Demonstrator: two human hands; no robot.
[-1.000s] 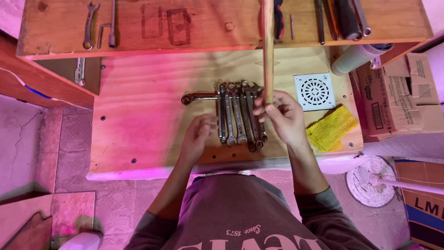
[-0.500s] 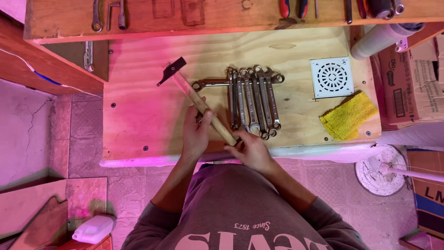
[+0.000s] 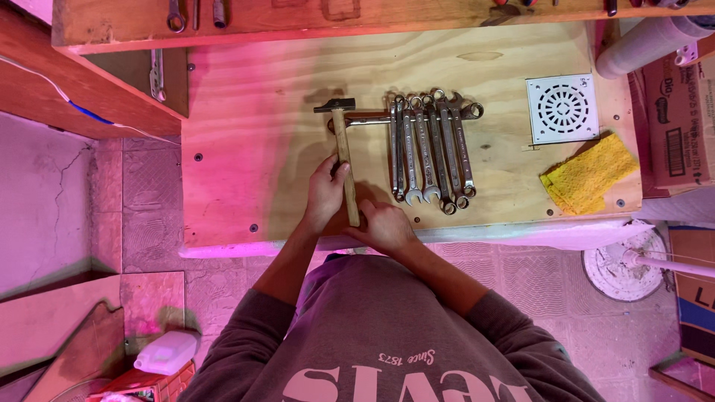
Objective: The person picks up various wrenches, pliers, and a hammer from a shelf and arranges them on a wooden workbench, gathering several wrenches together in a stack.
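Wooden-handled hammer [image 3: 343,152] lies flat on plywood bench [image 3: 246,126], dark steel head at 12 o'clock, handle running down toward 6 o'clock and the person. Left hand [image 3: 325,195] wraps around mid-handle, fingers curled closed on it, thumb up along the wood. Right hand [image 3: 383,225] sits at the butt end near bench front edge, fingers bent over the handle tip; looks like a pinch on the end, but whether it truly grips or just rests there I cannot tell. Two-hand hold likely squares the handle parallel with the tools beside it.

Row of combination wrenches [image 3: 430,152] at 3 o'clock of the hammer, just beside, lined up side by side with open ends toward the person; one wrench [image 3: 369,119] lies crosswise under them, its end touching or just beside the hammer neck. White square drain grate [image 3: 561,108] further out at 3 o'clock, yellow sponge cloth [image 3: 590,173] below it near bench corner. Upper shelf [image 3: 298,22] at 12 o'clock carries more hand tools, mostly cropped. Cardboard box [image 3: 674,119] at far right, white plastic jug [image 3: 167,351] on floor at 8 o'clock.
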